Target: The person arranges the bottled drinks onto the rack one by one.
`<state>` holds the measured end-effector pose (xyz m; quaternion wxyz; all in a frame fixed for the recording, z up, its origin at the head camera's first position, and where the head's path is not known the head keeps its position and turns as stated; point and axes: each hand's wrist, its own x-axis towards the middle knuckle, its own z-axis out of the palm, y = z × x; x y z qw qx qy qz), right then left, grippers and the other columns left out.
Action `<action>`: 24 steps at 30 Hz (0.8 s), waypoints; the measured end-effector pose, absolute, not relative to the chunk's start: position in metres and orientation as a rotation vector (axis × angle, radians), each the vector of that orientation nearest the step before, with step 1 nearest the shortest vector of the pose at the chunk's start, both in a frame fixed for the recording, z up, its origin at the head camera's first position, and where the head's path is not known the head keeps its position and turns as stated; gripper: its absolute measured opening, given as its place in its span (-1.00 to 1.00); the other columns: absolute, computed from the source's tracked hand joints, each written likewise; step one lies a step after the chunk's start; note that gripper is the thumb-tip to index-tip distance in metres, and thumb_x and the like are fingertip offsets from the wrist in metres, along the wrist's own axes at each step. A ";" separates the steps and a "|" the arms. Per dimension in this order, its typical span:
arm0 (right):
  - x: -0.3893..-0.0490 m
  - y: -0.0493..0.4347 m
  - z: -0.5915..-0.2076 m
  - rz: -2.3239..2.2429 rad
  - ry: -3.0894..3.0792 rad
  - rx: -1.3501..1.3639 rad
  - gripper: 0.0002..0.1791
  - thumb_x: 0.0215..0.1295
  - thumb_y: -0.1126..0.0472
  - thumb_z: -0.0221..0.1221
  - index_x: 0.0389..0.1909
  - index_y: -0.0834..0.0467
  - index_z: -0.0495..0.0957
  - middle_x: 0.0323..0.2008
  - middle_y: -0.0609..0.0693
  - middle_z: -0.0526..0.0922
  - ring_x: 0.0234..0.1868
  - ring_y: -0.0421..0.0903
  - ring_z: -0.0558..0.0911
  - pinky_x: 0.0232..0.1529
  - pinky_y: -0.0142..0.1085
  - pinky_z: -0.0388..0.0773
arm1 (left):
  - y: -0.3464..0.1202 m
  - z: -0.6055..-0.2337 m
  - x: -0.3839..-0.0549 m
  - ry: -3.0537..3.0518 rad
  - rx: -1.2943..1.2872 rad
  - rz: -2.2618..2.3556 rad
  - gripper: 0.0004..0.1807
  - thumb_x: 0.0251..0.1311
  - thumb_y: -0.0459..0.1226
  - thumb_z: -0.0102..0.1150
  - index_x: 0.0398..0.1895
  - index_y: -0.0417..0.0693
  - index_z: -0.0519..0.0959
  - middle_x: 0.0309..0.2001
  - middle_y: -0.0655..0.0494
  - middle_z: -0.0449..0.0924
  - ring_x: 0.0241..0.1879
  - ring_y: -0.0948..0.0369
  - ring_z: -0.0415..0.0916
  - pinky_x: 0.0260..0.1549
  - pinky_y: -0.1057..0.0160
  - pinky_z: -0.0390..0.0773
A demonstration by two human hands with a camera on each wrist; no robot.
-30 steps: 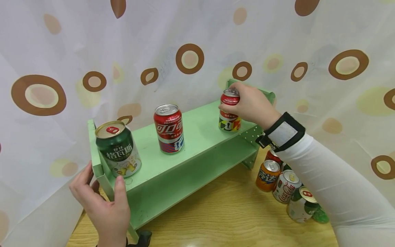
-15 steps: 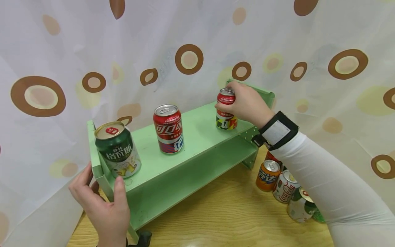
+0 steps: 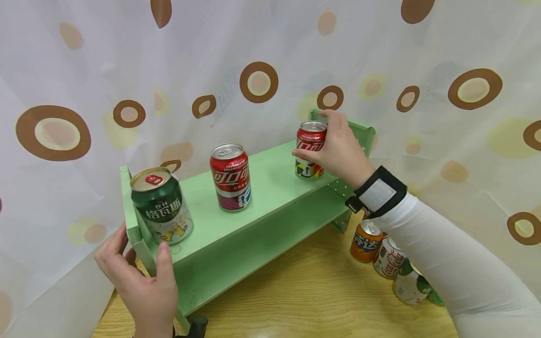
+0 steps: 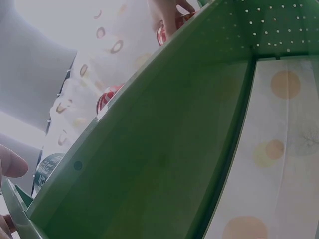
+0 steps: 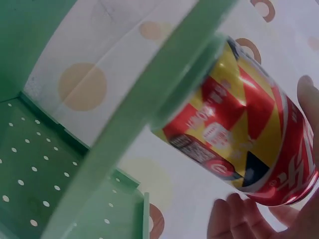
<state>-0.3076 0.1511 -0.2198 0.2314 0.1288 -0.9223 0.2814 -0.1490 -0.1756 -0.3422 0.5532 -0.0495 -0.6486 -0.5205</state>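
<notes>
A green shelf (image 3: 270, 178) carries three cans on its top board. At its left end, a green-and-white kvass can (image 3: 162, 206) stands upright, and a red cola can (image 3: 231, 176) is near the middle. My left hand (image 3: 148, 286) is at the left end panel, fingers along its outer side, thumb raised apart in front of the kvass can. Toward the right end stands another red cola can (image 3: 309, 169) with a yellow-and-black pattern (image 5: 249, 114). My right hand (image 3: 344, 150) is spread loosely around it; in the right wrist view its thumb (image 5: 306, 92) stands off the can.
Several cans stand on the wooden table (image 3: 296, 286) at the right, including an orange can (image 3: 366, 241) and a white Coca-Cola can (image 3: 388, 258), partly behind my right sleeve. A patterned curtain (image 3: 270, 37) hangs behind the shelf. The shelf's right end panel (image 5: 45, 179) is perforated.
The right cola can has shifted slightly left on the shelf and turned so its large lettering shows. My right hand's fingers have loosened from it. My left hand stays put.
</notes>
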 end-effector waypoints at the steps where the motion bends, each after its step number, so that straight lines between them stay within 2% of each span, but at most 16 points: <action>1: -0.307 0.151 -0.222 0.779 -2.514 0.354 0.16 0.12 -0.18 0.47 0.50 0.28 0.02 0.31 0.37 0.26 0.24 0.27 0.47 0.18 0.13 0.62 | -0.176 -0.342 -0.149 -1.532 -0.118 -1.231 -0.29 0.09 -0.49 0.13 0.41 -0.25 0.31 0.26 0.22 0.22 0.29 0.14 0.27 0.08 0.36 0.40; 8: -0.307 0.151 -0.232 0.877 -2.427 0.337 0.03 0.14 -0.11 0.47 0.35 0.35 0.10 0.23 0.35 0.25 0.24 0.23 0.41 0.22 0.09 0.57 | -0.175 -0.342 -0.148 -1.536 -0.102 -1.229 -0.29 0.08 -0.50 0.14 0.40 -0.27 0.31 0.26 0.23 0.21 0.29 0.17 0.27 0.09 0.38 0.40; 17: -0.306 0.153 -0.234 0.951 -2.439 0.322 -0.01 0.19 -0.07 0.44 0.39 0.38 0.12 0.27 0.36 0.25 0.25 0.22 0.39 0.25 0.09 0.51 | -0.176 -0.343 -0.149 -1.538 -0.112 -1.226 -0.29 0.10 -0.49 0.14 0.41 -0.26 0.30 0.26 0.23 0.21 0.30 0.16 0.26 0.09 0.37 0.39; 24: -0.305 0.157 -0.235 0.995 -2.453 0.323 -0.03 0.24 -0.05 0.41 0.45 0.34 0.14 0.29 0.29 0.31 0.12 0.14 0.41 0.05 -0.03 0.53 | -0.176 -0.343 -0.150 -1.525 -0.124 -1.224 -0.29 0.09 -0.47 0.15 0.40 -0.30 0.31 0.26 0.21 0.23 0.30 0.14 0.26 0.09 0.36 0.40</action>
